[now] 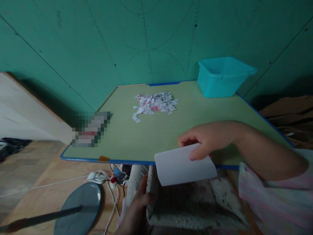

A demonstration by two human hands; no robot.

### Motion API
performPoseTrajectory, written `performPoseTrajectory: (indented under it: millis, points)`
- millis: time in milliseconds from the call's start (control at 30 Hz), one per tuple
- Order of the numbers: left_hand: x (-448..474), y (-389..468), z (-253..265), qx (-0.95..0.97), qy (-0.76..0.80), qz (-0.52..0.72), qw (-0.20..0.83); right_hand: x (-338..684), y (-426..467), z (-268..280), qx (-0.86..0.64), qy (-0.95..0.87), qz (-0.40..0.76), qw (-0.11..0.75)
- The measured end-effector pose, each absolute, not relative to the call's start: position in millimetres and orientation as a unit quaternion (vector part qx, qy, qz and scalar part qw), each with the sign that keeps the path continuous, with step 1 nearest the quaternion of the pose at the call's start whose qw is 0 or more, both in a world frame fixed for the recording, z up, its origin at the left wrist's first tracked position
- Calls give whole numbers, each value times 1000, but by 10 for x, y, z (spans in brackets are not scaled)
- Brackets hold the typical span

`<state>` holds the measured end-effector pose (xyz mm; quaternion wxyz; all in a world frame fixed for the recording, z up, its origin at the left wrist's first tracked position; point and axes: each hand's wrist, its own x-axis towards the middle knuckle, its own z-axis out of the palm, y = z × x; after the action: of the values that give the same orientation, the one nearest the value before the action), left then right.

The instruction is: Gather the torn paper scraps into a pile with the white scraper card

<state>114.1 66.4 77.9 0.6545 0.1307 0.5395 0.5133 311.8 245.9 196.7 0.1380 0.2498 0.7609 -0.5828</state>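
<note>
Head view: a white card [185, 165] is held by the right hand [207, 138] at the near edge of the table [151, 137], pinched along its upper edge between thumb and curled fingers, so that most of it hangs out past the blue rim, over the lap. The grip is a light one, suited to a thin, stiff sheet with rounded corners and a matt, unmarked face. The left hand [137, 204] is lowered below the table edge and laid against a patterned cloth [190, 205], fingers loosely bent; nothing is seen to be grasped by it, though its palm is hidden.

On the pale green, smooth table top a loose heap of paper scraps [155, 103] is gathered near the far side, white with some pink among them, irregular and torn-looking. A turquoise plastic tub [223, 76], rectangular with a rolled rim, is set at the far right corner against the green board wall. On the wooden floor a round grey base [80, 209] and white cables [107, 182] are seen.
</note>
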Motion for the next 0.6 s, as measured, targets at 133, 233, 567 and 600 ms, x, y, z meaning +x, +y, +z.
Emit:
performPoseTrajectory:
  millis: [133, 233, 567, 600]
  points:
    - [1108, 682, 747, 129, 534, 505, 666, 3107, 2441, 1991, 237, 809, -528, 105]
    - [1174, 680, 832, 122, 532, 510, 665, 3151, 2487, 2009, 238, 823, -509, 91]
    - [1215, 651, 877, 155, 534, 501, 663, 3404, 2868, 1891, 389, 737, -543, -102]
    - [1202, 647, 861, 153, 524, 497, 675, 3391, 2872, 1870, 393, 734, -547, -90]
